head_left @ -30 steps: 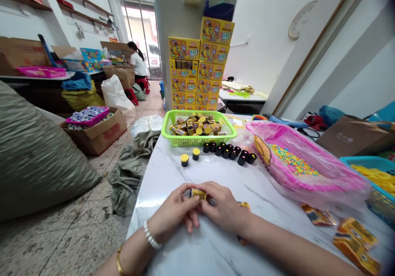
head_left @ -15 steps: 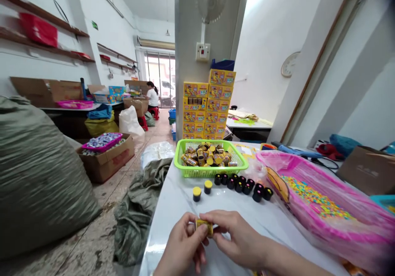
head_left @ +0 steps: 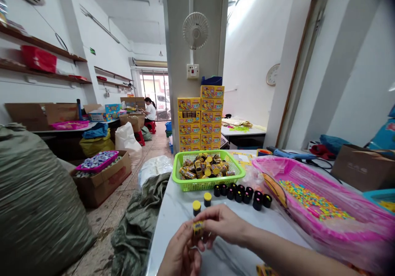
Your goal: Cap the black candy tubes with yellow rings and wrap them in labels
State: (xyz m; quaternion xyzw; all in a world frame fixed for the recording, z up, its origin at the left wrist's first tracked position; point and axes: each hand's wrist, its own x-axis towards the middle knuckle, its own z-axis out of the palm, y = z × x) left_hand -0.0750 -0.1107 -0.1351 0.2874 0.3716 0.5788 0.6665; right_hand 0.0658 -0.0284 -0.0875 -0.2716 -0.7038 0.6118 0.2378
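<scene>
My left hand (head_left: 182, 253) and my right hand (head_left: 222, 226) meet low in the view, over the white marble table (head_left: 185, 210). Together they pinch a small yellow-labelled container (head_left: 198, 228) between their fingertips. Just beyond stand two yellow-capped containers (head_left: 201, 203). A row of several black containers (head_left: 242, 194) runs to their right. Behind these a green basket (head_left: 206, 182) holds a heap of the same yellow containers.
A pink basket (head_left: 339, 230), lined with plastic, holds coloured candies at the right. Yellow boxes (head_left: 200, 119) are stacked against the pillar. Grey sacks (head_left: 37, 202), green cloth and a cardboard box (head_left: 103, 179) fill the floor at left. A person (head_left: 150, 112) sits far back.
The view has tilted upward, so the hands sit lower in frame. The hands have turned the small yellow container from lying sideways to more upright between the fingers.
</scene>
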